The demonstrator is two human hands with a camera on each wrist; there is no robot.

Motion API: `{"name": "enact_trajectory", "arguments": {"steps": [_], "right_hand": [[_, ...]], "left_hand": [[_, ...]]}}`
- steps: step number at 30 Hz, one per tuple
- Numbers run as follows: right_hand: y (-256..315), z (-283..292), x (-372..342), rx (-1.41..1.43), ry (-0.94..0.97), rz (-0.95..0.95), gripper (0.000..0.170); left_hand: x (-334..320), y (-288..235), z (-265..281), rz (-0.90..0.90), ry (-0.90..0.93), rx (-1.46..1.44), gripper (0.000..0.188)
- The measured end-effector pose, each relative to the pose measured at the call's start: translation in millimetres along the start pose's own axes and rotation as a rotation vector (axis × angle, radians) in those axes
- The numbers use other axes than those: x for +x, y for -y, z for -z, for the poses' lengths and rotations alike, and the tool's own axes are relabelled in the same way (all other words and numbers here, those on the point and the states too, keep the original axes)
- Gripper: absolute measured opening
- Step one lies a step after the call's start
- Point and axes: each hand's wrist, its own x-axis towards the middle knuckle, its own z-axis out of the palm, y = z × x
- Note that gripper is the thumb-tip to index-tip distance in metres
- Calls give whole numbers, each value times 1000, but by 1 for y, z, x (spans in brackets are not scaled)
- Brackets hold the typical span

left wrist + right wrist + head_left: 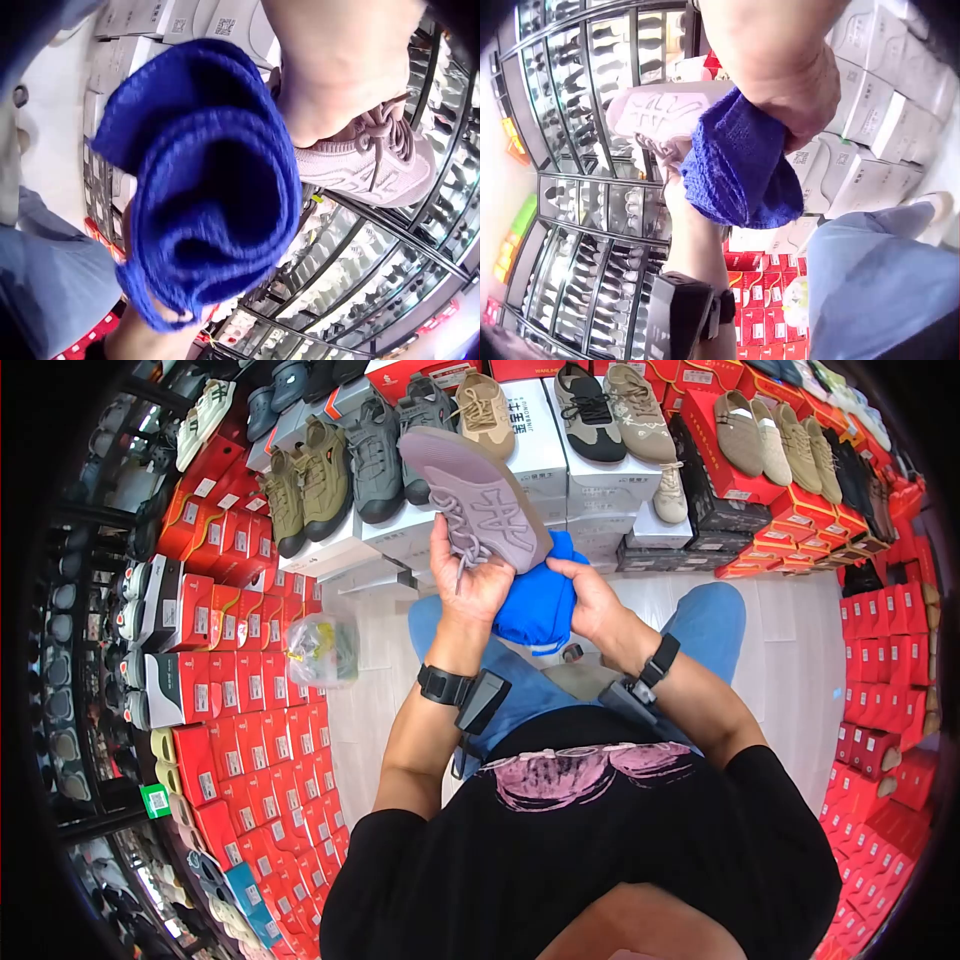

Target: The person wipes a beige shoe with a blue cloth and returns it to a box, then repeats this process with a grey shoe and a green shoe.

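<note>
A pale mauve lace-up sneaker [490,500] is held up in front of the person, toe toward the upper left and its patterned side facing the head camera. My left hand [472,582] grips it from the lace side, and the loose laces hang near the fingers. In my right hand [602,605] is a bunched blue cloth [532,608], held at the heel end of the shoe. Folds of the cloth [217,187] fill the middle of the left wrist view. From the right wrist, the cloth [739,165] hides the sneaker's heel.
Display shoes [375,455] stand on white boxes [610,490] ahead. Stacked red shoeboxes [245,735] line the left, with more red boxes [880,660] at the right. A clear plastic bag [322,650] sits on the floor, left of the knees.
</note>
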Motion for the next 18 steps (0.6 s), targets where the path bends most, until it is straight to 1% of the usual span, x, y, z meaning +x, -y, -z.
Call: {"name": "enact_trajectory", "arguments": {"steps": [1, 3, 4, 5, 7, 8, 9, 11, 12, 13, 15, 16, 17, 18], "right_hand": [[-1, -4, -7, -3, 4, 0, 40], [-3, -8, -18, -56, -130, 45, 37], [-1, -1, -17, -51, -78, 43, 33], [4, 1, -19, -53, -75, 44, 33], [12, -1, -25, -221, -38, 226, 29], [17, -3, -23, -274, -86, 315, 26], [23, -1, -19, -270, -86, 318, 26], [33, 4, -7, -278, -98, 358, 25], [35, 7, -3, -328, -40, 342, 25], [35, 1, -6, -331, -35, 345, 25], [33, -6, -16, -404, -4, 384, 26], [33, 0, -14, -388, 42, 407, 30], [34, 1, -17, -393, 47, 409, 30], [36, 1, -21, -477, 33, 434, 30]], "left_hand": [[0, -3, 3, 3, -5, 9, 39], [0, -11, 10, -10, -35, 27, 38], [1, -15, 13, -21, -66, 44, 38], [0, -18, 16, -22, -63, 45, 38], [-4, -21, 16, -26, -18, 278, 40], [-9, -22, 16, 37, -24, 290, 41], [-9, -25, 23, 40, -23, 293, 41], [-7, -33, 44, 308, 66, 319, 44], [-14, -23, 24, 310, 64, 414, 40], [-12, -21, 20, 306, 69, 417, 40], [-7, -17, 15, 354, 136, 749, 41], [-5, -16, 13, 331, 95, 798, 39], [-3, -17, 10, 325, 99, 798, 39], [-2, -18, 4, 342, 106, 821, 37]]}}
